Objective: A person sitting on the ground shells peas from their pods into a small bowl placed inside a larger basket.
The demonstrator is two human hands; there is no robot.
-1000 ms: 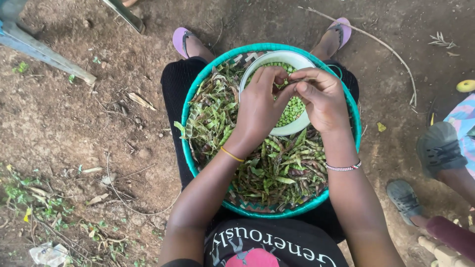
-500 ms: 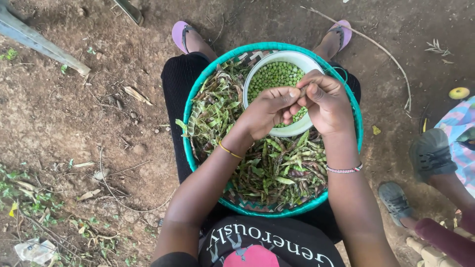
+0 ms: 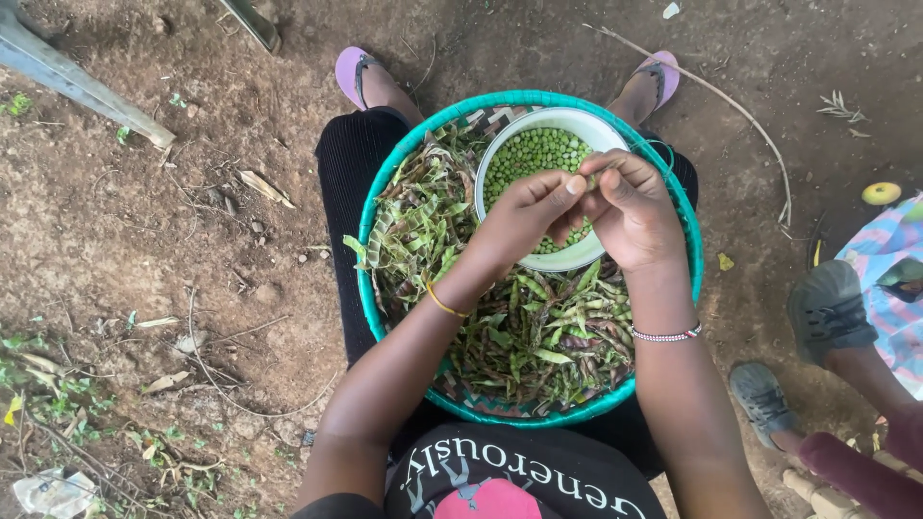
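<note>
From the head view, my left hand (image 3: 524, 216) and right hand (image 3: 630, 207) meet over the white bowl of peas (image 3: 538, 154), fingertips pinched narrow on a small pod (image 3: 594, 179). It looks light, thin and easily torn, best held by its ends, above the teal basket (image 3: 385, 183) on my lap

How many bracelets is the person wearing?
2. A thin yellow bracelet circles the left wrist, above the pods. A beaded bracelet circles the right wrist, near the basket's right side. None seems hidden.
</note>
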